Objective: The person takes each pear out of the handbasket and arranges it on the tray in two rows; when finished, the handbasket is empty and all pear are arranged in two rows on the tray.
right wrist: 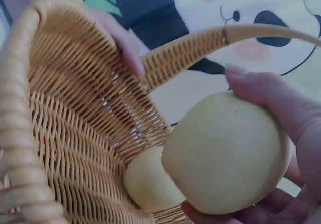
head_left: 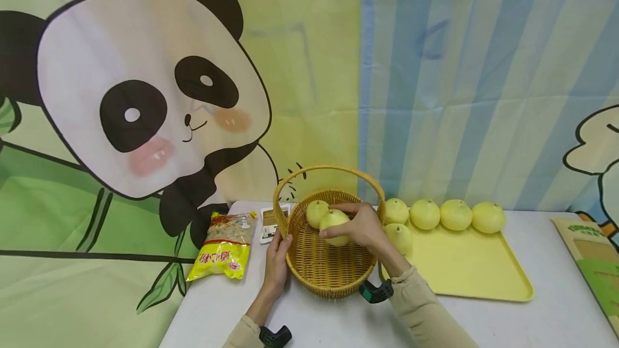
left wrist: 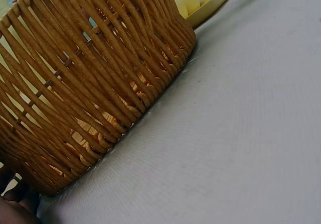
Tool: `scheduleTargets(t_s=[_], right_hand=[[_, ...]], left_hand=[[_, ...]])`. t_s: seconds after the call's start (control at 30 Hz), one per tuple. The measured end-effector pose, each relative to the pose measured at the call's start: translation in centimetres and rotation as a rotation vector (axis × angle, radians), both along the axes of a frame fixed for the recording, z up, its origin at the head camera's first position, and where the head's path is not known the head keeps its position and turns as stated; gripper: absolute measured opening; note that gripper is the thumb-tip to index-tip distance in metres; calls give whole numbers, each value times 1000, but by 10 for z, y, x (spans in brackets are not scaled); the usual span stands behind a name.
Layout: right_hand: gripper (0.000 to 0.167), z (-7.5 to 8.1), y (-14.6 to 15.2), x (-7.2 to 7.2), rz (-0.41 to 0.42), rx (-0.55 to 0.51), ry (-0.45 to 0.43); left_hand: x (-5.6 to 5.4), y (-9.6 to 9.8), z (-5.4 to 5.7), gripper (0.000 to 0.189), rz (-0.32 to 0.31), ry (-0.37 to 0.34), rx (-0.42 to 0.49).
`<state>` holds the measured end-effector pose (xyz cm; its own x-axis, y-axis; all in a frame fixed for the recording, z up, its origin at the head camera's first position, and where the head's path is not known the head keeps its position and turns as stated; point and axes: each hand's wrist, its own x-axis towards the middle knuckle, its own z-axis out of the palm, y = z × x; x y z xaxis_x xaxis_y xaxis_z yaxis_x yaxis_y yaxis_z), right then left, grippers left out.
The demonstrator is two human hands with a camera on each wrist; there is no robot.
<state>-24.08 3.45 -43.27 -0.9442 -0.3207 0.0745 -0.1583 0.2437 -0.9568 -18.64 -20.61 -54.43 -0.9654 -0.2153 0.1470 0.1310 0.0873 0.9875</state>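
Note:
A wicker basket [head_left: 333, 273] with a tall arched handle stands on the white table. My left hand [head_left: 278, 265] grips its left rim, with the thumb over the edge; the right wrist view shows that thumb [right wrist: 131, 53] beside the handle's base. Inside the basket's opening my right hand [head_left: 360, 227] holds a round, pale yellow pear [right wrist: 225, 153] between thumb and fingers. Another pear [head_left: 316, 212] lies in the basket, just behind the held one. The left wrist view is mostly the basket's woven side [left wrist: 95, 58].
Right of the basket, a yellow tray [head_left: 476, 267] bears several more pears [head_left: 425, 214] along its back and left edges. A yellow food bag [head_left: 224, 246] and a small flat packet [head_left: 267, 224] lie to the left. A green-and-tan package [head_left: 587, 251] lies at far right. A panda-printed cloth [head_left: 309, 69] hangs behind.

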Motion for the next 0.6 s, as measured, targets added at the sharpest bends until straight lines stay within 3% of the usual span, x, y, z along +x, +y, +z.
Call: scheduleTargets(t_s=[0.3,0.6], right_hand=[[63,16,22,25,172,-186,18],[57,31,63,43,198,-245,129]], left_hand=[[0,0,1,58,-4,-11,6],[2,0,2,58,-3,-19,-3]])
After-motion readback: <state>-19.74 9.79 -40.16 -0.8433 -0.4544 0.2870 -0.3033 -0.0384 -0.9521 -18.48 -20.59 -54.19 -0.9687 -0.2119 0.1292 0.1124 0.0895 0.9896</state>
